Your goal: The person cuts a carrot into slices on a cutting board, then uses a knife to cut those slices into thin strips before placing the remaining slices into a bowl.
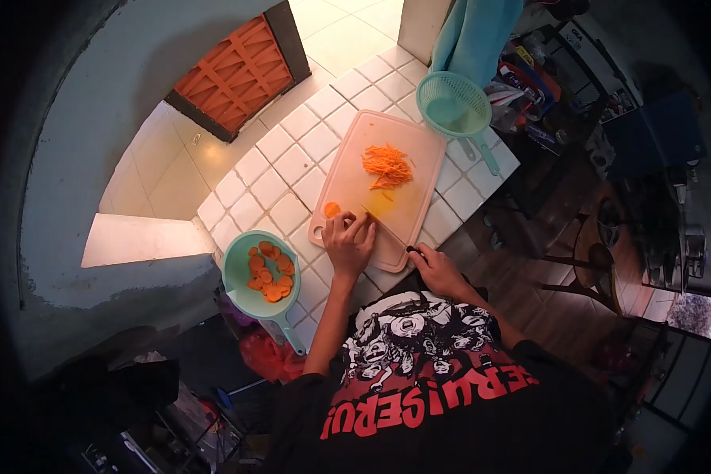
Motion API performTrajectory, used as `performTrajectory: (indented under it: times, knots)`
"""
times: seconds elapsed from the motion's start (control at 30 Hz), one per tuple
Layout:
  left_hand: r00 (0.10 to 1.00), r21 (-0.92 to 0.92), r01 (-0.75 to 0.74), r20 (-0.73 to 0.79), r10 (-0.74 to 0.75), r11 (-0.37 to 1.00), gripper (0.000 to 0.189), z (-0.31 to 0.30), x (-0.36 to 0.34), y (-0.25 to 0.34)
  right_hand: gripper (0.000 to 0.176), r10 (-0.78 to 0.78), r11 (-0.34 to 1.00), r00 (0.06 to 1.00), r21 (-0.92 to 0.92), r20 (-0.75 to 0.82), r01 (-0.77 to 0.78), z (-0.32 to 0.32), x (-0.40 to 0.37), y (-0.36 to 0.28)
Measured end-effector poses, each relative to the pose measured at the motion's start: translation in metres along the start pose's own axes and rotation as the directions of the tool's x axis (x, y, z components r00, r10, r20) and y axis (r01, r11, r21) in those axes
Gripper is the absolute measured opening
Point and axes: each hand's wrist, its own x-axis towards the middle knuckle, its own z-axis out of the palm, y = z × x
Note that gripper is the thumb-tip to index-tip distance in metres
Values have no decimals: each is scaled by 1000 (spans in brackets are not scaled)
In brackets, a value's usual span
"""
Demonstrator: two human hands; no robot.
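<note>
A pink cutting board (347, 170) lies on the white tiled counter. On its upper part is a pile of shredded carrot (387, 166), with a few thin strips just below it. My left hand (351, 245) is over the board's lower left, fingers bent and drawn together near the knife's tip; what they press on is too small to name. Beside those fingers lies one carrot slice (332, 209). My right hand (438, 270) is closed around the black handle of a knife (387, 230), whose blade points up and left across the board.
Left of the board, a teal strainer (233, 272) holds several carrot slices. Another teal strainer (454, 105) stands at the counter's upper right, with a teal cloth (478, 39) behind it. A wooden chair (588, 265) is on the floor to the right.
</note>
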Motion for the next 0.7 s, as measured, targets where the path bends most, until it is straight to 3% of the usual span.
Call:
performTrajectory:
  times: [0.7]
  knots:
    - [999, -2, 52, 14, -52, 999, 21, 1, 2, 4, 37, 37, 997, 999, -73, -17, -38, -1, -3, -6]
